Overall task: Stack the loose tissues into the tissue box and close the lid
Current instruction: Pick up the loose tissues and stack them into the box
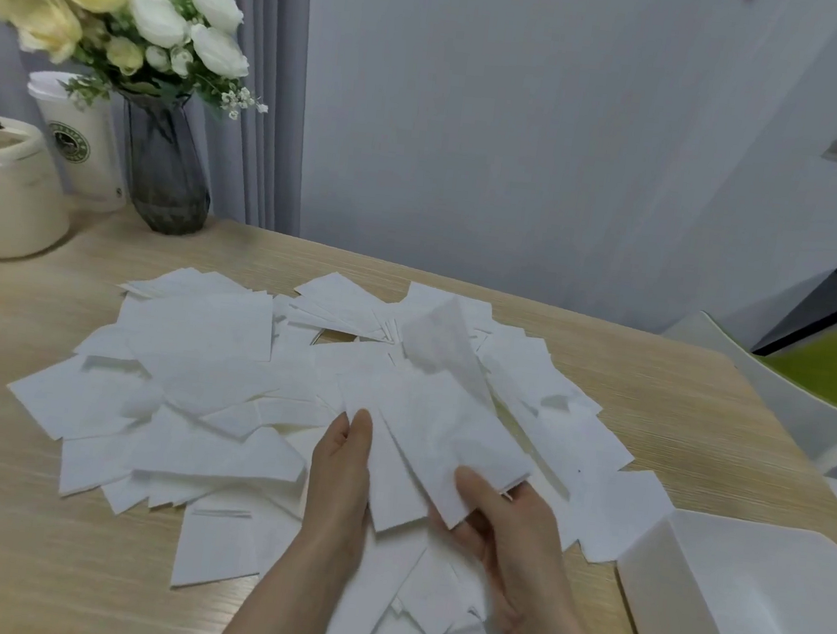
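Observation:
Many loose white tissues (207, 346) lie scattered in a wide heap across the middle of the wooden table (9, 558). Just above the near part of the heap, both hands hold a small fanned bundle of tissues (423, 446). My left hand (340, 479) grips the bundle's left edge, thumb on top. My right hand (508, 522) holds its lower right end, thumb over the top sheet and fingers underneath. The white tissue box (747, 609) stands open at the lower right, beside my right hand. Its inside is hard to make out. No lid can be picked out.
At the back left stand a grey glass vase of flowers (168, 171), a white paper cup (83, 142) and a cream container (1, 190). A white chair with a green seat (828, 375) is beyond the table's right edge.

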`<control>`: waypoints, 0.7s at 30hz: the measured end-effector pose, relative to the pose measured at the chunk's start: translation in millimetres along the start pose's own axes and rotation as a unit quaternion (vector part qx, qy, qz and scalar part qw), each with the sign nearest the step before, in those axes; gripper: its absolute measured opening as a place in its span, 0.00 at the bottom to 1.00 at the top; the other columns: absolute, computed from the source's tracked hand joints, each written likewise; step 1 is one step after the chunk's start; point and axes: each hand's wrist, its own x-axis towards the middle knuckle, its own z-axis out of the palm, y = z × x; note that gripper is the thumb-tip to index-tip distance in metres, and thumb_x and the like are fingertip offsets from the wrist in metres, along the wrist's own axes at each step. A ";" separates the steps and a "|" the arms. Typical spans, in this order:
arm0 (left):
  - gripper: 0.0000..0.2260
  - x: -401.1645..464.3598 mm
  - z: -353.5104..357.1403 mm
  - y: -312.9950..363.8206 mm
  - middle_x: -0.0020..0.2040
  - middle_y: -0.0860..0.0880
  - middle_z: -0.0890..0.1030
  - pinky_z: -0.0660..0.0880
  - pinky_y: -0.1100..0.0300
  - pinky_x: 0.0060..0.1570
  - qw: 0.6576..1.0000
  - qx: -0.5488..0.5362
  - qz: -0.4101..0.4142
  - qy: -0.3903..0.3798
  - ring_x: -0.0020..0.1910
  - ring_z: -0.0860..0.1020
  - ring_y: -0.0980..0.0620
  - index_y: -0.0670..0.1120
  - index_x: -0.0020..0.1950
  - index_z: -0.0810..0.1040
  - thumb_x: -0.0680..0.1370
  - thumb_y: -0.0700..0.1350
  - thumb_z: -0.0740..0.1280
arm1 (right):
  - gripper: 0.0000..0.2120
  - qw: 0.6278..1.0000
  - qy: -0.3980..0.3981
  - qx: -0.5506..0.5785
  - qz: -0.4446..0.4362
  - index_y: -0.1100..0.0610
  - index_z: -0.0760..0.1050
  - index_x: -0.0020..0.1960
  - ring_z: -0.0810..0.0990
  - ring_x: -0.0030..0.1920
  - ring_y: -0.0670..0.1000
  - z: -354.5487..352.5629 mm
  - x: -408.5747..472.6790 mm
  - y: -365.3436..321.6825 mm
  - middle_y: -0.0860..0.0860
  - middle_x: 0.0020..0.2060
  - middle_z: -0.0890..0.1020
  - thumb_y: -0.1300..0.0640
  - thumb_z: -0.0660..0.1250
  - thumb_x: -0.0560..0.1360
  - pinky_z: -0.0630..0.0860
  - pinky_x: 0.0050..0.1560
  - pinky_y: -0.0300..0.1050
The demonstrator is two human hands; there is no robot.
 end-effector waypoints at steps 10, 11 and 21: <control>0.08 8.7 -8.0 -9.5 0.51 0.47 0.86 0.78 0.45 0.58 0.997 0.056 0.013 -0.044 0.52 0.83 0.45 0.45 0.57 0.81 0.80 0.39 0.66 | 0.15 0.992 -0.012 -0.109 0.058 0.62 0.81 0.52 0.83 0.44 0.59 -6.7 1.2 -16.6 0.58 0.45 0.85 0.53 0.72 0.71 0.81 0.46 0.55; 0.08 9.6 -8.4 -9.5 0.51 0.47 0.86 0.77 0.44 0.58 0.997 0.060 0.008 -0.054 0.52 0.83 0.44 0.45 0.57 0.81 0.80 0.38 0.66 | 0.16 0.990 -0.005 -0.131 0.059 0.62 0.82 0.52 0.81 0.41 0.58 -9.6 4.8 -21.6 0.57 0.43 0.85 0.51 0.71 0.72 0.79 0.41 0.49; 0.11 5.0 -8.5 -8.3 0.49 0.48 0.86 0.76 0.43 0.60 0.988 0.122 0.022 -0.096 0.53 0.83 0.45 0.47 0.53 0.82 0.84 0.46 0.59 | 0.05 0.982 0.031 -0.174 -0.069 0.58 0.81 0.49 0.84 0.38 0.48 -6.7 16.5 -17.2 0.53 0.39 0.86 0.61 0.66 0.77 0.79 0.39 0.40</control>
